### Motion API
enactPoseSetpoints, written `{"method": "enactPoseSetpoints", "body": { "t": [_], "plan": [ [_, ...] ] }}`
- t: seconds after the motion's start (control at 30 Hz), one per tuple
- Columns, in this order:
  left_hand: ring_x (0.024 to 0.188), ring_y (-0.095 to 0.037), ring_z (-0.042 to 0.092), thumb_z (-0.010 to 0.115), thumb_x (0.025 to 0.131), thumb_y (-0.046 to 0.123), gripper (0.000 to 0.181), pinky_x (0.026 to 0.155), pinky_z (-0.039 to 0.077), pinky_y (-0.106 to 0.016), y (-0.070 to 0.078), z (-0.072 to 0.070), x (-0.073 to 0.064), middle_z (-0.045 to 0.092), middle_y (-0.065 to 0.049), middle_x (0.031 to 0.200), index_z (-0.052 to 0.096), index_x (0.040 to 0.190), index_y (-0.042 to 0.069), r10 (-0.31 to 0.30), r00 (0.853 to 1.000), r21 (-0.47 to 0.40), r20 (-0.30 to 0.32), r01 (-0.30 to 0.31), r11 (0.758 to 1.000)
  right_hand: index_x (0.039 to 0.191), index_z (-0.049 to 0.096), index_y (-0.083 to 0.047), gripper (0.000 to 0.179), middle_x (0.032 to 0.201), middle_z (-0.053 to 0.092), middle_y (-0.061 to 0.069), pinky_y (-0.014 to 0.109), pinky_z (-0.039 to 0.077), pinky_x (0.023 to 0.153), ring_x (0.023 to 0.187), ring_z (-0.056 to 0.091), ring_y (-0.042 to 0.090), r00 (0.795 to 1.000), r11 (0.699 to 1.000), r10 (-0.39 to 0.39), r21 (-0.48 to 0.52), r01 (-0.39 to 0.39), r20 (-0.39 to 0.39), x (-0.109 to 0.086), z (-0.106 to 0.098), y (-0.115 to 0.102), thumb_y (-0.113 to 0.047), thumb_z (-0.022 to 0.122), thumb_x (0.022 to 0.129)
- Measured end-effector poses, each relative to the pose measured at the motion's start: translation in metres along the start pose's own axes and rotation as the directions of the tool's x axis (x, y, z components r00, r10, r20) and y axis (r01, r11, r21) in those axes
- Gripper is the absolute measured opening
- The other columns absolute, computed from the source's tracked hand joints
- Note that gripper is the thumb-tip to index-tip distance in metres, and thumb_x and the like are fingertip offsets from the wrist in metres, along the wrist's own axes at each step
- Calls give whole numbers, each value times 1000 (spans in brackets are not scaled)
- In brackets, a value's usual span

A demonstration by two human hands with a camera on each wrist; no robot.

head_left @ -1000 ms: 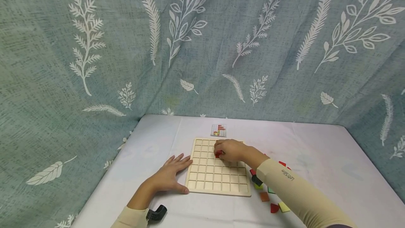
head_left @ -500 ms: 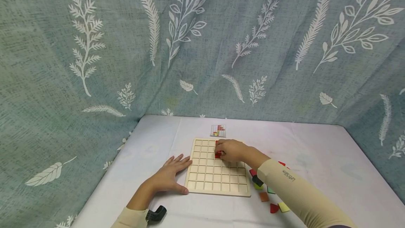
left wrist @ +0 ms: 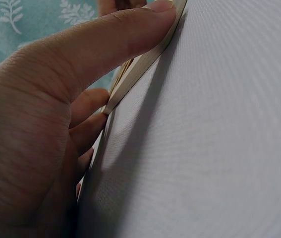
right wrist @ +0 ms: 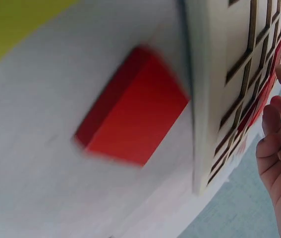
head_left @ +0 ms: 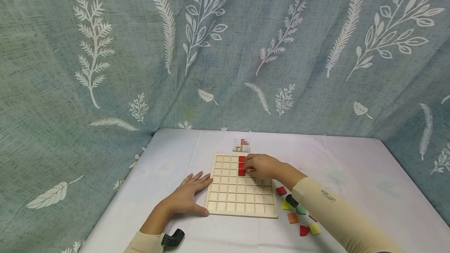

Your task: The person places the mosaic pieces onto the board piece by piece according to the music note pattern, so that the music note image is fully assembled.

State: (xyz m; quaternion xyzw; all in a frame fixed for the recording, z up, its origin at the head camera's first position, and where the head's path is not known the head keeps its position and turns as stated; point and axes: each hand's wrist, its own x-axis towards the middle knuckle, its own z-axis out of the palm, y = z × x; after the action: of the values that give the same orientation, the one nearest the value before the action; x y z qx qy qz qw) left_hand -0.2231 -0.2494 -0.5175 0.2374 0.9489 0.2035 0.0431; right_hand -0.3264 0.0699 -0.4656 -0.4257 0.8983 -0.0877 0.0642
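Observation:
My left hand (head_left: 191,194) lies with spread fingers at the left edge of a light wooden grid board (head_left: 228,196). Its thumb touches the board's near left corner, also seen in the left wrist view. Over the board's far part, my right hand (head_left: 263,166) has its fingertips close to the red tiles. Three red square tiles (head_left: 241,165) sit in one column of the grid. More red (head_left: 250,168) shows just right of them, partly hidden under the fingers. In the right wrist view, thumb and index finger stand apart with a gap between them.
A small pattern card (head_left: 241,145) lies behind the board. Right of the board are loose pieces: a red tile (head_left: 281,191), a yellow-green one (head_left: 286,205), a green one (head_left: 301,209), an orange square (head_left: 293,218), a red quarter-round (head_left: 304,230) and a yellow square (head_left: 315,228).
My right hand has shifted slightly to the right, off the red column, so its three tiles now show. My left hand has stayed at the board's edge.

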Motion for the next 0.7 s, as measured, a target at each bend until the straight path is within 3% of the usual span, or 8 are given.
{"method": "enactPoseSetpoints", "body": {
  "t": [0.47, 0.7],
  "plan": [
    [147, -24, 15, 71, 55, 80, 116, 117, 4, -51, -1, -1, 0, 29, 5, 157, 41, 150, 20, 21, 1000, 13, -5, -20, 1000, 102, 73, -12, 14, 105, 63, -3, 37, 53, 85, 97, 61, 16, 994, 997, 72, 35, -70, -77, -50, -13, 33, -15, 71, 89],
    [146, -24, 15, 70, 54, 81, 117, 117, 3, -50, -2, 2, 0, 30, 5, 157, 41, 150, 20, 16, 1000, 10, -6, -16, 1000, 100, 75, -15, 13, 101, 63, -7, 35, 53, 85, 95, 61, 12, 985, 988, 156, 33, -154, -74, -71, -9, 43, -16, 72, 88]
  ]
}}
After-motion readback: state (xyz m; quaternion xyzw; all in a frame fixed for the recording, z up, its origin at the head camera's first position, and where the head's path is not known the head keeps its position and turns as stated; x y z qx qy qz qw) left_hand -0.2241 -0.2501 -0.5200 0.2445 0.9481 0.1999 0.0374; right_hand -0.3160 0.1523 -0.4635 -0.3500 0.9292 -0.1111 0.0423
